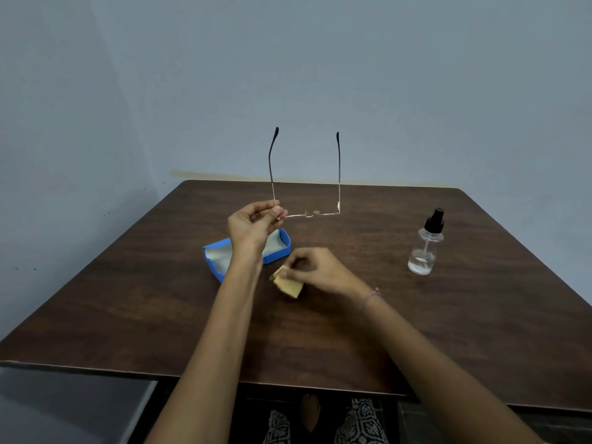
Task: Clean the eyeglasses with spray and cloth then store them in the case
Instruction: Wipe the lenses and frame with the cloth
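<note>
My left hand (253,224) pinches the thin gold-rimmed eyeglasses (312,214) at their left hinge and holds them above the table, both temple arms open and pointing up and away. Below it lies the open blue case (278,251) with a pale grey lining, partly hidden by my left wrist. My right hand (315,267) pinches a folded yellow cloth (290,285) that lies on the table just in front of the case. A clear spray bottle (426,248) with a black nozzle stands upright to the right, apart from both hands.
The dark brown wooden table (480,331) stands against a pale blue-grey wall. Its front edge runs across the lower part of the view, with my knees below it.
</note>
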`<state>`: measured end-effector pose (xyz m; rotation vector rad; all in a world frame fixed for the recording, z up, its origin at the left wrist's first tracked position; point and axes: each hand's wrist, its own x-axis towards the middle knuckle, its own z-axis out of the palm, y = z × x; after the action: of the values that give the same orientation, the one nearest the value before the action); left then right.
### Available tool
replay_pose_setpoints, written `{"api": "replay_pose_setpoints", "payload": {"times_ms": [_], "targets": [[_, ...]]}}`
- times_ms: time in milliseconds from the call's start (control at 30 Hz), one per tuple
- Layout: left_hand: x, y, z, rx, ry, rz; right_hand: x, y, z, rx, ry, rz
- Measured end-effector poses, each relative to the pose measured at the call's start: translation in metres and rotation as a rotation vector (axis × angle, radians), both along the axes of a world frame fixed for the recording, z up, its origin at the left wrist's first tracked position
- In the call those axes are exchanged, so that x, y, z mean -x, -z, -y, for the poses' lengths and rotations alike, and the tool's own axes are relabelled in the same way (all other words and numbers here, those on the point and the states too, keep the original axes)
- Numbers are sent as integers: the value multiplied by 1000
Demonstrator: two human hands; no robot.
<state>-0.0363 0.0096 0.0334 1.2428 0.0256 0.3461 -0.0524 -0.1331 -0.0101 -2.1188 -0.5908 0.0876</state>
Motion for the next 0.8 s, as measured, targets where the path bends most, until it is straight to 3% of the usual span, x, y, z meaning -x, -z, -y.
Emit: {"api": "replay_pose_setpoints", "payload": {"times_ms": [200, 467, 567, 667, 800], "targets": [[-13, 7, 25, -61, 13, -15, -10, -15, 62, -408, 142, -145], [-26, 18, 55, -138, 18, -39, -10, -20, 88, -662, 187, -155], [-25, 22, 60, -199, 42, -47, -11, -21, 89, -658, 379, -17], [-22, 25, 65, -291, 89, -22, -15, -15, 84, -485, 633, 285], [-21, 26, 72, -391, 124, 19, -18, -4, 70, -241, 674, 591]]}}
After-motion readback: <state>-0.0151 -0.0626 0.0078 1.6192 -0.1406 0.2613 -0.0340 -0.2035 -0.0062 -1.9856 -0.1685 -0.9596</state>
